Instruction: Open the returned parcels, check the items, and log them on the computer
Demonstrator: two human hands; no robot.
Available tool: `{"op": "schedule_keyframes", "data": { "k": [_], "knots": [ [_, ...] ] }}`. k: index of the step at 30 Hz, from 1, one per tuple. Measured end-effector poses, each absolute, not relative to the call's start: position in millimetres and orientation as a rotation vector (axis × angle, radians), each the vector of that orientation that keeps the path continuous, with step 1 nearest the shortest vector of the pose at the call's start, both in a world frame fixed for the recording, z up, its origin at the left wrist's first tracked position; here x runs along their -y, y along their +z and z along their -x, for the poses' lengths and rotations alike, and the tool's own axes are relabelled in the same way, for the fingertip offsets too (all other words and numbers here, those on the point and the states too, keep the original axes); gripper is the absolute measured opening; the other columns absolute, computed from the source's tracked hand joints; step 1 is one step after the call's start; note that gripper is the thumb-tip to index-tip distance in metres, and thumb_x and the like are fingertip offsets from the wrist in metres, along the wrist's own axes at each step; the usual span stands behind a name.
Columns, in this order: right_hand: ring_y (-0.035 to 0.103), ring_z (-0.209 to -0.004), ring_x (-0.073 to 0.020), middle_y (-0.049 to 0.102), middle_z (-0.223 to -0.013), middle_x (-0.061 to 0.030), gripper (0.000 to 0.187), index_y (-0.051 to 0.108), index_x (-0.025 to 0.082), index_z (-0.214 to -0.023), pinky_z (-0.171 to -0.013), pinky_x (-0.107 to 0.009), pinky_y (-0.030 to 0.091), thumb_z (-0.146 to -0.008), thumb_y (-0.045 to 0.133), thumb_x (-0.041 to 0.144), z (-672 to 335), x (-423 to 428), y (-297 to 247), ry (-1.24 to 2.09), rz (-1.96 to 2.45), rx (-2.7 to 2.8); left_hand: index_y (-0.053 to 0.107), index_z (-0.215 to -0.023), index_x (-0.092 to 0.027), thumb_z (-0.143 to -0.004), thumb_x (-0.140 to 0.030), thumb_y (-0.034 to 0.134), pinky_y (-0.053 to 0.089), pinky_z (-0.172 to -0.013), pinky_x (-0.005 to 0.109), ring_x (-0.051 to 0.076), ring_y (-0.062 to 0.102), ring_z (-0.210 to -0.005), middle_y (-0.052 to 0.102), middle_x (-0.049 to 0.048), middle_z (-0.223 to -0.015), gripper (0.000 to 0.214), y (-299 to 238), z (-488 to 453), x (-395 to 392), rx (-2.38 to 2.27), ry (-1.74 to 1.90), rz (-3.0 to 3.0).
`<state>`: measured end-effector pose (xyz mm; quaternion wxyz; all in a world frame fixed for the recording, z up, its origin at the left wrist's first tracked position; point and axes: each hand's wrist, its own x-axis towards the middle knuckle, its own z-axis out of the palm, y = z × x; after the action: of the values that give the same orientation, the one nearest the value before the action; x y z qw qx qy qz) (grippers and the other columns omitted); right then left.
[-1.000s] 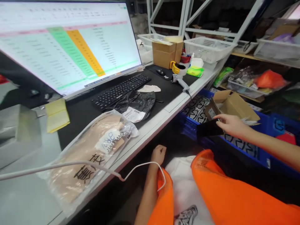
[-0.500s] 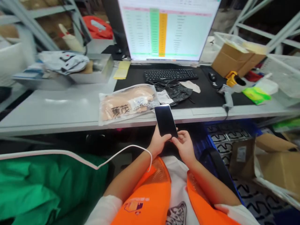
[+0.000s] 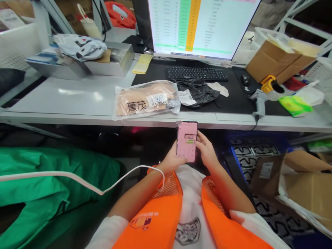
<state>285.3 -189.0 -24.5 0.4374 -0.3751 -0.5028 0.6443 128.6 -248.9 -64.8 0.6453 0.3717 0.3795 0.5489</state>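
A phone (image 3: 186, 141) with a lit pink screen is held upright just below the desk's front edge, in both my hands. My left hand (image 3: 171, 160) wraps its lower left side. My right hand (image 3: 206, 152) grips its right edge, fingers curled behind it. Above the phone, a clear bag with a tan item and printed characters (image 3: 146, 100) lies on the grey desk (image 3: 77, 100). A crumpled black plastic bag (image 3: 198, 91) with a white label sits next to it, in front of the keyboard (image 3: 196, 73).
A monitor (image 3: 202, 26) shows a spreadsheet. A handheld scanner (image 3: 258, 100), mouse (image 3: 244, 79), tape roll and cardboard box (image 3: 278, 58) stand at the right. A white cable (image 3: 85, 183) crosses a green bag (image 3: 38, 183) at left. Cardboard boxes (image 3: 306, 186) lie on the floor at right.
My right hand came from the boxes on the right to join my left on the phone. The phone's screen, dark half a second ago, is now lit pink and held lower.
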Motion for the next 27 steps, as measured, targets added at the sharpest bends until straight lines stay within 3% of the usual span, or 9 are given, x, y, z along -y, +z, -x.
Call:
{"op": "schedule_keyframes", "data": {
  "k": [2,7,14,19,21,27],
  "knots": [
    [0.073,-0.103,-0.0303,0.076,-0.118,-0.0087,0.064,0.061,0.022,-0.139,-0.069,-0.036,0.061,-0.078,0.074,0.038,-280,190,-22,1.578,0.980,1.243,0.046,-0.143,-0.022,-0.065,-0.020,0.087,0.059,-0.097,0.052,0.039,0.067,-0.122,0.063,0.0175,-0.140,0.088,-67,-126,251,-0.840,1.228,-0.833],
    [0.074,-0.096,-0.0307,0.079,-0.102,-0.0068,0.047,0.070,0.023,-0.122,-0.075,-0.041,0.062,-0.077,0.072,0.037,-279,187,-16,1.489,1.034,1.290,0.026,-0.158,-0.033,-0.070,-0.021,0.080,0.065,-0.068,0.040,0.039,0.069,-0.116,0.056,0.0188,-0.149,0.104,-63,-118,254,-0.664,1.110,-0.712],
    [0.074,-0.099,-0.0300,0.079,-0.111,-0.0066,0.052,0.066,0.023,-0.130,-0.075,-0.040,0.062,-0.080,0.070,0.035,-280,186,-11,1.503,0.954,1.370,0.033,-0.156,-0.026,-0.073,-0.025,0.070,0.063,-0.055,0.034,0.035,0.074,-0.100,0.066,0.0172,-0.134,0.090,-58,-112,241,-0.614,1.181,-0.689],
    [0.068,-0.120,-0.0303,0.071,-0.132,-0.0077,0.057,0.064,0.024,-0.137,-0.104,-0.047,0.055,-0.081,0.072,0.028,-283,185,-2,1.450,0.820,1.456,0.031,-0.157,-0.025,-0.075,-0.024,0.067,0.064,-0.055,0.035,0.030,0.075,-0.091,0.070,0.0144,-0.127,0.090,-37,-108,222,-0.550,1.231,-0.719],
    [0.066,-0.123,-0.0300,0.070,-0.136,-0.0079,0.057,0.063,0.024,-0.138,-0.108,-0.048,0.052,-0.082,0.072,0.028,-285,183,1,1.407,0.799,1.469,0.030,-0.158,-0.026,-0.076,-0.025,0.067,0.063,-0.055,0.034,0.030,0.075,-0.090,0.070,0.0137,-0.126,0.089,-30,-109,217,-0.517,1.232,-0.734],
    [0.072,-0.110,-0.0307,0.077,-0.119,-0.0072,0.046,0.068,0.024,-0.128,-0.092,-0.044,0.059,-0.084,0.071,0.036,-292,180,0,1.378,0.905,1.452,0.029,-0.159,-0.027,-0.077,-0.027,0.068,0.063,-0.054,0.034,0.031,0.075,-0.091,0.070,0.0145,-0.129,0.091,-30,-113,215,-0.489,1.220,-0.750]
  ]
}}
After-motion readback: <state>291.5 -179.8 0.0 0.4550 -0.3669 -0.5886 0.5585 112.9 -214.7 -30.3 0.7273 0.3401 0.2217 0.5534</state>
